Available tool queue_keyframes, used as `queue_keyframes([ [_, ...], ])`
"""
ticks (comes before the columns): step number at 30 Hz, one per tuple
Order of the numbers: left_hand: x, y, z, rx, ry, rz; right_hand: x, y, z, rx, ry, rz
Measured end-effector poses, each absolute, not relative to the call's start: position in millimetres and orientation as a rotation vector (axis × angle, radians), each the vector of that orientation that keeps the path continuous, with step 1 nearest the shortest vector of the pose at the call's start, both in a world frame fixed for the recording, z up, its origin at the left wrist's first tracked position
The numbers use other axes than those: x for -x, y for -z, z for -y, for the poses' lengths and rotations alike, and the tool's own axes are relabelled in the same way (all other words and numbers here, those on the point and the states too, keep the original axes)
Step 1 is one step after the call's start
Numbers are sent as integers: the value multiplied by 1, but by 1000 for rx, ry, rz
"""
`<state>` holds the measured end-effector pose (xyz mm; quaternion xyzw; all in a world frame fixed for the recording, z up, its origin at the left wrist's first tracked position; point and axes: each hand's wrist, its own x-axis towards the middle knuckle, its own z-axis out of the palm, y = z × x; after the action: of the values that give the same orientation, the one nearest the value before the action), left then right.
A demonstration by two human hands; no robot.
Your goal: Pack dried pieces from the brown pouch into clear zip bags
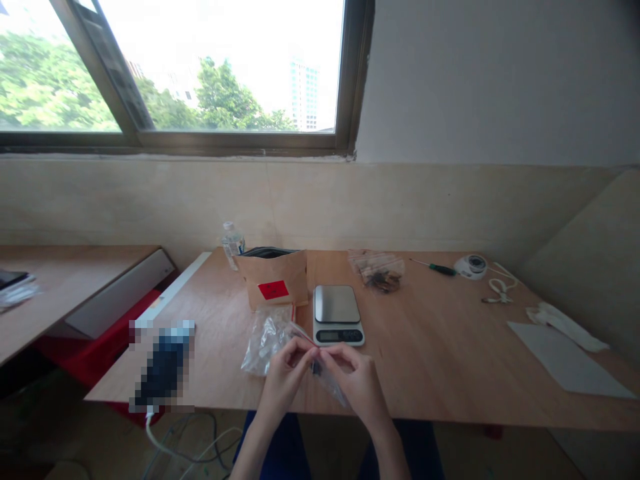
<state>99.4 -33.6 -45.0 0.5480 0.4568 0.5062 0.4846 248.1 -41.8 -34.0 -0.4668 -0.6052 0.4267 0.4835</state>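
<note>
- Nearest us, our left hand (286,380) and right hand (357,381) are close together just in front of the digital scale (337,315), in a narrow pinch, the fingertips of both holding the top edge of a small clear plastic bag (331,383).
- That bag hangs between the hands, just in front of the scale, with a small dark item (316,367) inside; we cannot tell what it is.
- We judge the thin, slippery plastic the main risk: a loose pinch could drop the bag, and uneven pulling could tear it and free the item.
- A crumpled clear plastic bag (265,348) lies just left of the scale, close enough for our left hand to catch it; the scale itself stands in the way ahead.
- Well left of the scale, a pixelated object (163,363) rests on the plywood worktop (425,380).
- Just behind and left of the scale stand a kraft paper bag (273,280) with a red label and a water bottle (233,245).
- Behind and right of the scale lie a bag of small parts (377,272), a green-handled screwdriver (434,268), a white cable (500,287), a white cloth (565,327) and a grey sheet (565,360).
</note>
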Motion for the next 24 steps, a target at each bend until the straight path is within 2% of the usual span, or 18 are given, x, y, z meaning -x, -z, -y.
queue_keyframes([
  [11, -101, 48, 36, -1310, -1196, -1064, -252, 29, 44, 1132, -1127, 1468],
  [18, -115, 50, 42, -1238, -1292, -1072, -240, 30, 44, 1222, -935, 1427],
  [24, -120, 48, 45, -1260, -1184, -1188, -233, 34, 44, 1239, -858, 1432],
])
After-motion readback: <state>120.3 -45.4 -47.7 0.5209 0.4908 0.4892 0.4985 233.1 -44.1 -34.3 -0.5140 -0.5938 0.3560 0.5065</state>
